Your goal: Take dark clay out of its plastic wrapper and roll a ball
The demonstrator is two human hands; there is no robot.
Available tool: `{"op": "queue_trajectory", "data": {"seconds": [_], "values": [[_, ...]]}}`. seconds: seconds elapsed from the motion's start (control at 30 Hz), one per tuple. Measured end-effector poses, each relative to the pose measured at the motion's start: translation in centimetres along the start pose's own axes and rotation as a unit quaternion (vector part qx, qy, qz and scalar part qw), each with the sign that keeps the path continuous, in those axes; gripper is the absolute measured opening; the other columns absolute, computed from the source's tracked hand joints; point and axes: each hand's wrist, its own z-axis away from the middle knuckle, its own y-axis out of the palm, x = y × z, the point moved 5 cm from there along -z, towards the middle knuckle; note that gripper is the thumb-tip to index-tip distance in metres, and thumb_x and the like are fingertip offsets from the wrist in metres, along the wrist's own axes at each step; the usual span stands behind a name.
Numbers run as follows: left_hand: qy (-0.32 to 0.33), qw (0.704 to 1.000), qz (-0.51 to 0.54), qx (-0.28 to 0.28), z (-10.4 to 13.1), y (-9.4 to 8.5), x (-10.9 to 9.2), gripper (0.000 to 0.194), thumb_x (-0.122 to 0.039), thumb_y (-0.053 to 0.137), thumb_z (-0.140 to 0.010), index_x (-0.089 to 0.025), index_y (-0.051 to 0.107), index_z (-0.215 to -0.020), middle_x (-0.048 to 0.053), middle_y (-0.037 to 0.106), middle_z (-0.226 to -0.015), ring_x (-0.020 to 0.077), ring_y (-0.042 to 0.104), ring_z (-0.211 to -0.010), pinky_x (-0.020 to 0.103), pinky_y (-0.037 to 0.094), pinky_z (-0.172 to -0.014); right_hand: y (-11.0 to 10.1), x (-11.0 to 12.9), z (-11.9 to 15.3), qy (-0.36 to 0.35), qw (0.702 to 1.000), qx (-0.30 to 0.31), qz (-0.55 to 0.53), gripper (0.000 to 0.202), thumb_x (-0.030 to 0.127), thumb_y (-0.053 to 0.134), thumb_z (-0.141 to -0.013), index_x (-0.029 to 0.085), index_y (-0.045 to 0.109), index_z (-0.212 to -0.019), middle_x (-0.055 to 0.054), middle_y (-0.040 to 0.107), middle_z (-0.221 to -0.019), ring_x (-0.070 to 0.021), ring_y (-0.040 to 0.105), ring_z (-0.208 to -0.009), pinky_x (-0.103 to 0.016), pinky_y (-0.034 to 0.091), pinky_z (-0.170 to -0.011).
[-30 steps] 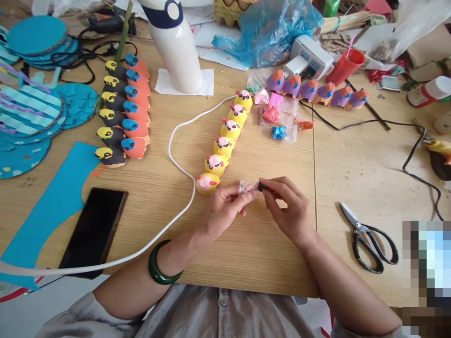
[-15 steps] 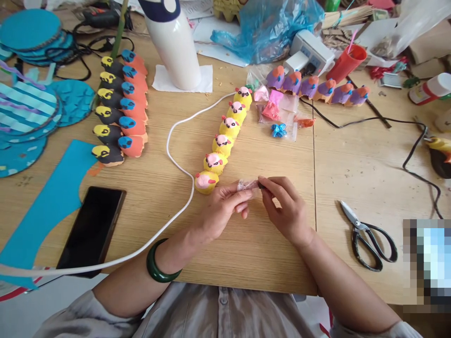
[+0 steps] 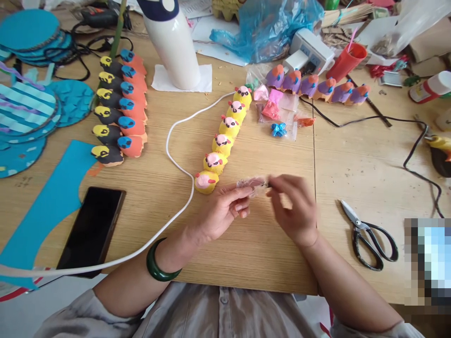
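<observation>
Honestly, left fingers (image 3: 242, 192) pinch the flimsy wrapper (image 3: 256, 184), blurry right fingers (image 3: 284, 182) a dark bit (image 3: 269, 184); tugging hard could rip it.

No text can be read: print on the paper (image 3: 202, 8), the label on the small bottle (image 3: 429, 88) and faint marks on the bench (image 3: 275, 263) are illegible

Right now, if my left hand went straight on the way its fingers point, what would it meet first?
Probably your right hand, which seems to pinch a small dark bit, just past the clear packet in your left hand. Relative height is unclear.
</observation>
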Motion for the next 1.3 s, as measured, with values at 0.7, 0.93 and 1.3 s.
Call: {"op": "queue_trajectory", "data": {"seconds": [0.7, 0.93, 1.3], "values": [[0.004, 0.996, 0.072, -0.056, -0.4, -0.4, -0.4, 0.022, -0.009, 0.086, -0.065, -0.012, 0.078, -0.084, -0.007, 0.052, -0.069, -0.0023, 0.028, -0.048, 0.008, 0.028, -0.04, 0.2, -0.8, -0.1, 0.108, 0.984, -0.002, -0.141, 0.038, 0.014, 0.062, -0.097, 0.03, 0.068, -0.132, -0.009, 0.062, -0.12, -0.0204, 0.069, -0.102, -0.037, 0.072, -0.076], [0.018, 0.997, 0.027, -0.063, -0.3, -0.9, -0.3, 0.024, -0.027, 0.09, -0.073, -0.013, 0.081, -0.09, -0.004, 0.053, -0.074, -0.0022, 0.036, -0.052, 0.007, 0.03, -0.042, 0.7, -1.2, 0.3, 0.129, 0.972, -0.008, -0.197, 0.036, 0.012, 0.057, -0.101, 0.03, 0.071, -0.128, -0.007, 0.068, -0.124, -0.0183, 0.075, -0.097, -0.035, 0.072, -0.073], [0.009, 0.998, -0.068, -0.005, 0.0, 0.0, -0.1, 0.024, -0.037, 0.081, -0.082, -0.013, 0.077, -0.077, -0.004, 0.046, -0.069, 0.0016, 0.033, -0.053, 0.012, 0.037, -0.045, 0.7, 1.0, -0.5, -0.054, 0.997, 0.056, -0.029, 0.045, 0.004, 0.066, -0.092, 0.026, 0.067, -0.131, -0.011, 0.074, -0.114, -0.024, 0.074, -0.103, -0.042, 0.068, -0.084]]}}
